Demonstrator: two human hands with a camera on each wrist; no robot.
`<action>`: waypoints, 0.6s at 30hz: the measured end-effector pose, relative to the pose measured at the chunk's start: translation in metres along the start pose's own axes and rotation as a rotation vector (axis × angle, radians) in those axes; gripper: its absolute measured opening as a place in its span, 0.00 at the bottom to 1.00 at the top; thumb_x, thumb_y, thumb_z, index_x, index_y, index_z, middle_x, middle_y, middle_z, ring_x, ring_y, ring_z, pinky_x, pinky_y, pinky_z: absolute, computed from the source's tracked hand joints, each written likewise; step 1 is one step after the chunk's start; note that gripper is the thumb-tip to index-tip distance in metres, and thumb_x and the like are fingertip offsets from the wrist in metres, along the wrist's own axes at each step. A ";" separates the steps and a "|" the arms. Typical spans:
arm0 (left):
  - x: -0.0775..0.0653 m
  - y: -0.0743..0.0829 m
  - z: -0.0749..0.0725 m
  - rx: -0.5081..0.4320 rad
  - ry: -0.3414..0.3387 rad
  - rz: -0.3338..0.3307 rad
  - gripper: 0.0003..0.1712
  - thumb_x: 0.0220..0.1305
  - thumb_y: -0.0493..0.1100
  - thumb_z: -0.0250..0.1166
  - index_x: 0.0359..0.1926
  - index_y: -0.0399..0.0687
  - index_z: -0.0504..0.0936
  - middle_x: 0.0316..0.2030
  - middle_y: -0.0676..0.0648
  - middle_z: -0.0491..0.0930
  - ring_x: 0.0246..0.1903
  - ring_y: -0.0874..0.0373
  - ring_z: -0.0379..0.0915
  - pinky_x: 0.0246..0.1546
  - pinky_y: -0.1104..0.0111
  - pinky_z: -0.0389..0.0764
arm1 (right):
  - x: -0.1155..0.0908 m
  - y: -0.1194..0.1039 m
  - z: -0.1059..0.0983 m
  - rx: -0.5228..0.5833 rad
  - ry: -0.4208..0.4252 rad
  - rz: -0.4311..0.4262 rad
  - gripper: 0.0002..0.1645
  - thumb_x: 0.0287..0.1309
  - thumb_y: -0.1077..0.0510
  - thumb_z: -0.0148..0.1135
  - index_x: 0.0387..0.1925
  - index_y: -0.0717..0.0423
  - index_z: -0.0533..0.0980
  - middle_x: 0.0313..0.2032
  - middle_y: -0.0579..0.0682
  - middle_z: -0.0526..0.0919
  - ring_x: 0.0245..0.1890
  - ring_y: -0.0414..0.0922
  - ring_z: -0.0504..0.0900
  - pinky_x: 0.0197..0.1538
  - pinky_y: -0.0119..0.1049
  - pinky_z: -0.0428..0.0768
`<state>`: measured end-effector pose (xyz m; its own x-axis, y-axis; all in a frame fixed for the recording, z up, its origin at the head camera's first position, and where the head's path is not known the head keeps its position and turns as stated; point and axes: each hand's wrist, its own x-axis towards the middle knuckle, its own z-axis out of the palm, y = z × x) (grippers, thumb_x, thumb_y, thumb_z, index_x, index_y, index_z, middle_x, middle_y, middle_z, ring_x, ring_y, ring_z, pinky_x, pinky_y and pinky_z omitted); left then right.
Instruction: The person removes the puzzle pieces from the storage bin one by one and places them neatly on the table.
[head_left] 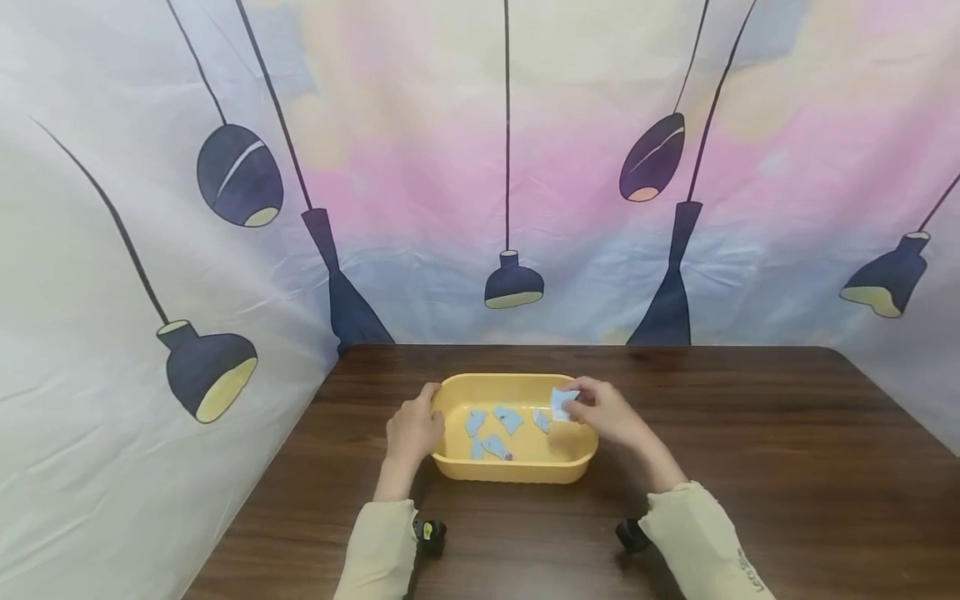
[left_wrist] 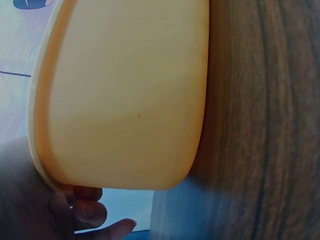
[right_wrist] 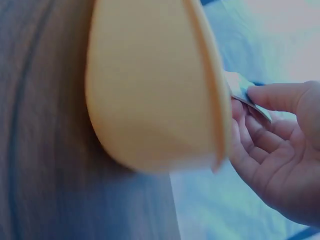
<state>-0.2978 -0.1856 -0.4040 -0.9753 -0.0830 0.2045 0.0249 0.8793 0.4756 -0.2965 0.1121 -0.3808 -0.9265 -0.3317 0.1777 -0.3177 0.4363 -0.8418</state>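
A yellow oblong basin [head_left: 510,472] stands on the table, with several light-blue flat pieces [head_left: 507,419] scattered over its bottom. My left hand [head_left: 411,429] grips the basin's left end, its thumb on the near side of the rim and fingers curled over the outside; the left wrist view shows those fingers [left_wrist: 90,212] below the rim. Over the basin's right end, my right hand [head_left: 606,410] pinches another light-blue piece [head_left: 562,403] between thumb and fingers. In the right wrist view this piece [right_wrist: 245,95] appears thin and stiff, close beside the basin rim.
The dark wooden table [head_left: 750,467] extends around the basin on all sides. Behind it hangs a pastel cloth [head_left: 450,167] printed with dark lamps. Black wrist devices [head_left: 431,537] sit at both cream sleeves [head_left: 378,546].
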 end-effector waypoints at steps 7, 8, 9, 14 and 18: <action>0.001 -0.005 -0.004 -0.012 0.001 -0.004 0.26 0.64 0.39 0.55 0.64 0.50 0.72 0.22 0.44 0.79 0.15 0.55 0.67 0.18 0.67 0.64 | -0.013 0.022 -0.040 -0.057 0.145 0.199 0.21 0.66 0.59 0.53 0.54 0.72 0.72 0.35 0.62 0.81 0.31 0.46 0.79 0.33 0.34 0.76; 0.001 -0.006 -0.004 -0.015 -0.001 -0.004 0.26 0.64 0.39 0.55 0.64 0.50 0.72 0.22 0.44 0.79 0.16 0.55 0.67 0.18 0.67 0.64 | -0.014 0.027 -0.043 -0.074 0.146 0.222 0.22 0.66 0.59 0.53 0.54 0.72 0.72 0.34 0.61 0.81 0.30 0.46 0.77 0.31 0.34 0.74; 0.001 -0.006 -0.005 -0.014 -0.001 -0.003 0.26 0.64 0.39 0.55 0.64 0.50 0.72 0.22 0.43 0.79 0.16 0.55 0.67 0.18 0.67 0.64 | -0.016 0.032 -0.045 -0.083 0.142 0.245 0.22 0.66 0.59 0.53 0.54 0.72 0.72 0.33 0.60 0.81 0.29 0.45 0.76 0.30 0.34 0.73; 0.000 -0.008 -0.006 -0.020 0.003 0.006 0.27 0.64 0.39 0.55 0.64 0.49 0.72 0.21 0.44 0.79 0.15 0.55 0.67 0.17 0.67 0.64 | -0.021 0.052 -0.045 -0.140 0.061 0.284 0.20 0.64 0.60 0.56 0.50 0.75 0.73 0.27 0.55 0.81 0.25 0.42 0.74 0.29 0.35 0.74; 0.000 -0.007 -0.006 -0.022 0.001 0.004 0.26 0.64 0.38 0.55 0.64 0.49 0.72 0.21 0.44 0.78 0.15 0.56 0.66 0.17 0.67 0.63 | -0.021 0.058 -0.040 -0.186 0.015 0.280 0.19 0.61 0.62 0.59 0.47 0.75 0.75 0.29 0.58 0.84 0.26 0.43 0.79 0.31 0.36 0.78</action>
<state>-0.2969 -0.1948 -0.4028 -0.9751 -0.0801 0.2070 0.0334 0.8689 0.4938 -0.3033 0.1783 -0.4132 -0.9854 -0.1658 -0.0385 -0.0808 0.6545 -0.7518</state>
